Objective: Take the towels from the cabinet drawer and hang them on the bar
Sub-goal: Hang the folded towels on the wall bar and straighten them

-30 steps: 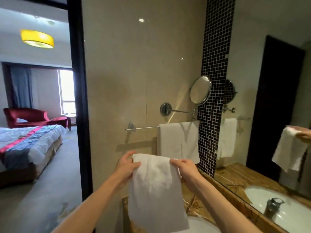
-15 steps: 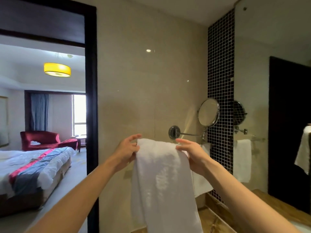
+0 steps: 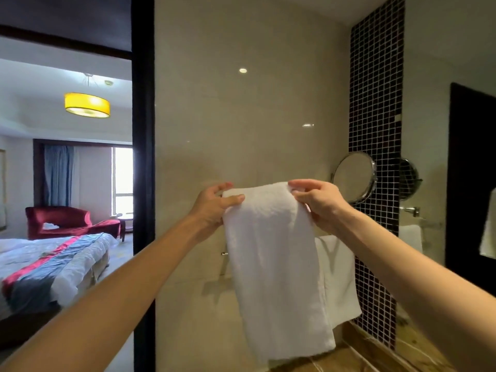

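Both hands, left (image 3: 212,206) and right (image 3: 319,202), pinch the towel's (image 3: 273,264) top corners between curled fingers and thumbs.

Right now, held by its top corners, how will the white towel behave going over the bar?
Probably floppy: the white towel hangs limp below the left hand and right hand. Likely light, since fingertip pinches carry it. Its nubby surface should resist sliding off the bar, like the hung towel.

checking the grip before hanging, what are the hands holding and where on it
A white terry towel, held by its folded top edge: the left hand pinches the left corner, the right hand the right corner. The rest hangs free.
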